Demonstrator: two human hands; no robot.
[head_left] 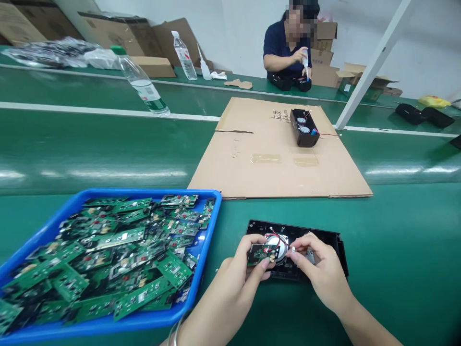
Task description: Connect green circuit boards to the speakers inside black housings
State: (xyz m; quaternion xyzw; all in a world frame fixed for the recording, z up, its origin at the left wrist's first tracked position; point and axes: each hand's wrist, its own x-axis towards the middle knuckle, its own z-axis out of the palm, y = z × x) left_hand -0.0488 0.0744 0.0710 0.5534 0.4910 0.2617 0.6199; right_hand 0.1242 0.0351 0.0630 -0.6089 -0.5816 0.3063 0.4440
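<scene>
Blue tray (212, 226), left: shallow, heaped with loose green circuit boards (173, 269) lying at mixed angles, some overlapping. Behind it, a green-capped bottle (146, 93), tilted in view, part-filled with clear liquid.

Left hand (239, 269): fingers nearly closed, thumb and fingers gripping one small circuit board (255, 254) by its edges. Board is just above the left part of the black case (329, 238); long axis roughly left-right, a broad face toward the camera.

Case: on the green table, right of tray, open side up; long axis left-right, right end slightly nearer the wearer. Inside, toward the left, a round speaker (281, 253); red and black wires (275, 234) loop over it.

Cardboard sheet (230, 178), behind: carries a second case (307, 140), open, containing two round speakers, long axis running mostly away from the wearer. Beyond, a person (275, 45) holds a squeeze bottle (305, 60) over dark casings.

Right hand (324, 269): thumb and forefinger pinched on a small white plug (293, 249), just right of the board.

Far right: open cardboard box (363, 86); contents not visible.
</scene>
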